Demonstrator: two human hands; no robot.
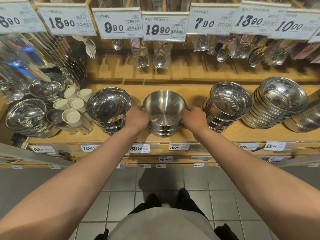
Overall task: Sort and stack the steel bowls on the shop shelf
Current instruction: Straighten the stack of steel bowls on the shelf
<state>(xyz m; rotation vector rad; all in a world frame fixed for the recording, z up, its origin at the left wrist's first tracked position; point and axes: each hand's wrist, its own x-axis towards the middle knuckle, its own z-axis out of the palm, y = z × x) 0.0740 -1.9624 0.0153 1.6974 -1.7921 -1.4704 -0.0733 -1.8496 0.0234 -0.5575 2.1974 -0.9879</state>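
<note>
Now both arms reach out, left hand point(137, 118) and right hand point(194, 118) fingers gripping the matte bowl point(164, 106).

Head camera looks steeply down (wide-angle, close) at the shelf point(173, 135).

Both bare arms reach forward to a short stack of brushed matte steel bowls point(164, 116) at the middle of the pale wooden shelf point(190, 135). The left hand point(137, 117) grips the stack's left rim and the right hand point(194, 117) grips its right side. Just left stands a stack of mirror-polished steel bowls point(109, 108), with white plastic cups point(74, 104) beyond it. To the right lean two tilted stacks of shiny steel bowls point(226, 104), point(277, 103). Packaged spoons point(160, 56) hang behind, under white price cards point(164, 25).
</note>
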